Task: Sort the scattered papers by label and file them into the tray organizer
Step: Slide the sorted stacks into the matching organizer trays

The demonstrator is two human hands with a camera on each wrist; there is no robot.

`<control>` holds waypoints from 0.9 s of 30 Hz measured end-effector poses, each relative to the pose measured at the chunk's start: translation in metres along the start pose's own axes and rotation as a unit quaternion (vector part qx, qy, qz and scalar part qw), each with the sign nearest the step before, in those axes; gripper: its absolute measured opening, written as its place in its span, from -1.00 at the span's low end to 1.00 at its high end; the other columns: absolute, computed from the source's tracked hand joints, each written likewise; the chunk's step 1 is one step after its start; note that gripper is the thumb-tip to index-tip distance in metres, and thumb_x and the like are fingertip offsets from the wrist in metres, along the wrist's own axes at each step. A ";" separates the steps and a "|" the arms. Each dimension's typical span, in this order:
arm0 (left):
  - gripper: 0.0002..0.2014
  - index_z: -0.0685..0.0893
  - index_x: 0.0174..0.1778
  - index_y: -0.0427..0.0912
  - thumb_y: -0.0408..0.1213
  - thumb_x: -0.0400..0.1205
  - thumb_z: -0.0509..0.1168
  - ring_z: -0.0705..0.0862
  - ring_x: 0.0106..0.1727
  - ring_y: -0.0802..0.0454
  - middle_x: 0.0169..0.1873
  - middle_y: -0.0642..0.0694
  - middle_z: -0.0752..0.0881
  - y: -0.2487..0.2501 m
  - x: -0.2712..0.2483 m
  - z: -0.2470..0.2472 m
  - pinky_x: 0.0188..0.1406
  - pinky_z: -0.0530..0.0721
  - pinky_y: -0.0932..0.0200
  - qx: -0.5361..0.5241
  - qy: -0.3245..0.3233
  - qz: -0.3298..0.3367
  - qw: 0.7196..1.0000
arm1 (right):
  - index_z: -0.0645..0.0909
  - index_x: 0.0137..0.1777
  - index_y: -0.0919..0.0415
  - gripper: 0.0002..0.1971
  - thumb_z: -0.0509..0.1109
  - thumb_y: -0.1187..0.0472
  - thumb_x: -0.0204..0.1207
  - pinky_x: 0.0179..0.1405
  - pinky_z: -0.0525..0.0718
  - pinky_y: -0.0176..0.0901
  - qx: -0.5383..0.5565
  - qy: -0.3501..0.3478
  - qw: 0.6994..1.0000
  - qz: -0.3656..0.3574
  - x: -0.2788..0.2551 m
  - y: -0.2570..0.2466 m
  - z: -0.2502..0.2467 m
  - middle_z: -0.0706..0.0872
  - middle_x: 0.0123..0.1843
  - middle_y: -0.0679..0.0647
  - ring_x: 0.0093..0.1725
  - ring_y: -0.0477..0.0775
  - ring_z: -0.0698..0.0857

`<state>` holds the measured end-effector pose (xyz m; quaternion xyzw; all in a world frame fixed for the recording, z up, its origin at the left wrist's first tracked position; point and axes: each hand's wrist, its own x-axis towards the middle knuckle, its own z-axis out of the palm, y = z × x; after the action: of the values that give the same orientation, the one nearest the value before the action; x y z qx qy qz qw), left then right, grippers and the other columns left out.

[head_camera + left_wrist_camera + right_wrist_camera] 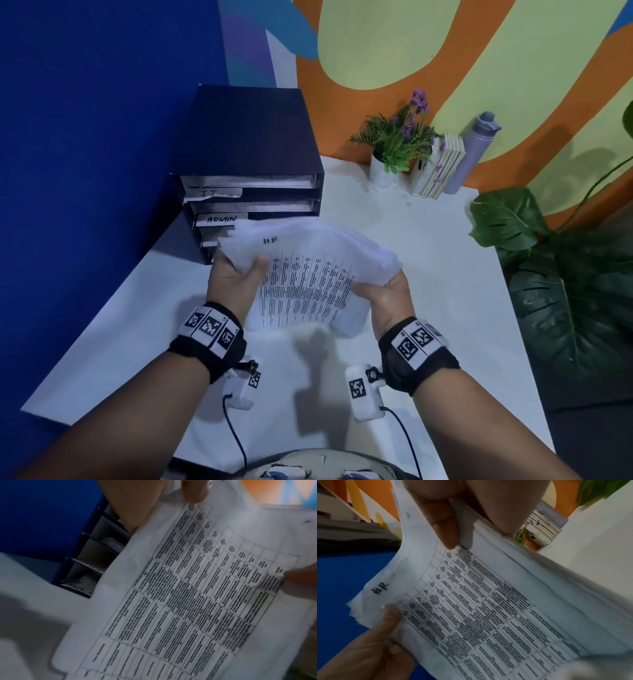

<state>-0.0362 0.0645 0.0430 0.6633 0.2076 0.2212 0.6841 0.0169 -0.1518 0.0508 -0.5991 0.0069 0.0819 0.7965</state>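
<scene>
- Hands: the left hand (236, 279) grips the left edge of a stack of papers (308, 274), thumb on top; the right hand (385, 294) pinches the right edge, thumb on the top sheet and fingers beneath.
- Stack: held bowed above the counter (428, 260), just in front of the tray organizer (253, 164). The top sheet is a printed table with "HR" handwritten in its corner, as the right wrist view shows.
- Organizer: dark, with stacked trays; the upper two carry tags reading "IT" and "ADMIN" and already hold paper. The lower tags are hidden behind the stack, so the HR tray is presumably among them.
- Step in hand: filing the HR stack. Square the edges first, flatten the bow, match the tray tag, then slide the stack in level so no corner catches.
- Surroundings: a potted plant (397, 144), books (442, 168) and a bottle (472, 150) stand at the counter's far edge.
</scene>
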 end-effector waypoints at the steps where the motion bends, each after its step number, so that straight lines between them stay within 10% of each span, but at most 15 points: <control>1: -0.55 0.58 0.20 -0.07 -0.24 0.44 0.56 0.75 0.10 0.10 0.06 -0.03 0.76 -0.002 -0.002 -0.001 0.12 0.71 0.11 -0.008 -0.005 -0.018 1.000 | 0.61 0.22 0.21 -0.34 0.38 0.57 0.03 -0.05 0.69 -0.01 -0.014 0.004 1.000 0.003 -0.001 0.001 -0.002 0.77 -0.02 0.07 -0.01 0.08 0.72; 7: -0.25 0.50 0.44 -0.18 -0.31 0.34 0.64 0.73 0.10 0.15 0.13 -0.04 0.75 -0.018 -0.008 -0.010 0.03 0.64 0.39 0.006 -0.028 -0.104 0.994 | 0.55 0.33 0.23 -0.17 0.28 0.55 -0.10 -0.14 0.65 -0.07 -0.012 0.023 0.998 0.052 0.000 0.006 -0.003 0.73 0.02 0.15 0.01 0.14 0.68; 12: -0.44 0.68 0.24 -0.13 -0.29 0.30 0.62 0.77 0.13 0.01 0.05 -0.02 0.81 -0.015 -0.001 -0.004 0.24 0.67 0.02 -0.034 -0.021 -0.076 0.996 | 0.62 0.23 0.30 -0.34 0.20 0.78 0.15 -0.28 0.69 -0.08 0.012 0.059 0.997 0.054 0.007 0.003 0.010 0.75 -0.08 0.17 -0.02 0.25 0.70; 15: -0.41 0.54 0.27 -0.15 -0.19 0.36 0.60 0.76 0.06 0.05 0.02 -0.05 0.76 -0.002 -0.001 -0.003 -0.06 0.71 0.33 -0.076 -0.017 -0.026 0.997 | 0.54 0.22 -0.07 -0.26 0.33 0.64 0.11 -0.19 0.69 -0.10 -0.033 0.032 0.998 -0.047 0.002 -0.006 0.007 0.66 0.05 0.07 0.00 0.05 0.69; 17: -0.37 0.54 0.13 0.06 0.25 0.24 0.54 0.72 -0.05 0.25 -0.02 0.02 0.70 0.014 -0.003 -0.002 -0.14 0.65 0.42 -0.087 0.005 0.015 0.996 | 0.40 0.36 -0.32 -0.14 0.36 0.56 0.20 0.09 0.68 -0.11 -0.099 -0.013 0.982 -0.157 0.000 -0.016 0.004 0.55 0.21 0.07 0.17 0.04 0.63; 20: -0.38 0.54 0.01 0.17 0.57 0.27 0.25 0.61 -0.05 0.28 -0.03 0.04 0.59 0.031 -0.003 0.002 -0.01 0.59 0.41 -0.096 0.045 0.075 0.992 | 0.32 0.56 -0.13 -0.09 0.32 0.66 0.30 0.36 0.51 -0.25 -0.244 -0.063 0.915 -0.315 0.001 -0.026 0.004 0.47 0.36 0.21 0.40 0.07 0.48; 23: -0.71 0.58 -0.02 0.01 0.15 0.64 0.18 0.55 -0.13 0.49 -0.12 0.20 0.58 0.045 0.001 0.010 -0.09 0.48 0.60 -0.088 0.062 0.099 0.989 | 0.46 0.47 0.30 -0.27 0.31 0.78 0.30 0.23 0.44 -0.56 -0.319 -0.082 0.870 -0.368 -0.001 -0.030 0.006 0.50 0.27 0.30 0.34 0.00 0.51; 27: -0.85 0.62 -0.23 0.06 -0.29 0.61 0.34 0.53 -0.30 0.37 -0.28 0.19 0.61 0.051 0.016 0.015 -0.23 0.51 0.51 -0.060 0.093 0.067 0.992 | 0.63 0.25 0.39 -0.48 0.36 0.73 0.29 0.15 0.48 -0.47 -0.304 -0.068 0.875 -0.370 -0.001 -0.032 0.004 0.59 0.10 0.26 0.18 -0.19 0.58</control>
<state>-0.0157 0.0627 0.0951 0.6098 0.2120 0.3393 0.6842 0.0197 -0.1568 0.0824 -0.7633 -0.2948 -0.1798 0.5460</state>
